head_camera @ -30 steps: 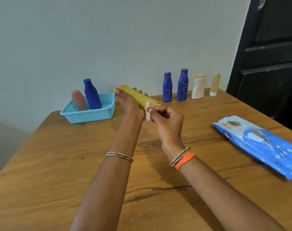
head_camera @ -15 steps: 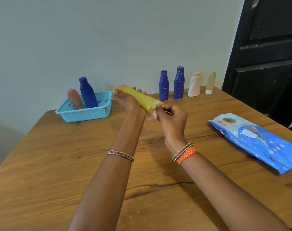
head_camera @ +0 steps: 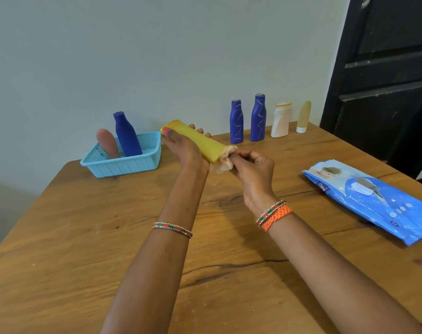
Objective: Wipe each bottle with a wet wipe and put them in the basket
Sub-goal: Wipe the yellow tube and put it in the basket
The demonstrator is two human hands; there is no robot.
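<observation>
The table (head_camera: 84,237) is brown wood, grained, with a dark crack. At its 11 o'clock sits a perforated turquoise plastic basket (head_camera: 123,165); at 3 o'clock, a glossy blue plastic-film wipes pack (head_camera: 373,201). The yellow bottle (head_camera: 200,143) looks smooth.

A: Where was the basket (head_camera: 123,165)?
B: Far left of the table (head_camera: 60,237), by the wall; 2 bottles (head_camera: 126,135) leaned in it.
A: And the others?
B: Row of 4 bottles (head_camera: 259,118) at back, right of centre. Wipes pack (head_camera: 373,201) lay at right edge. Hands held a bottle (head_camera: 200,144) between basket & row.
</observation>
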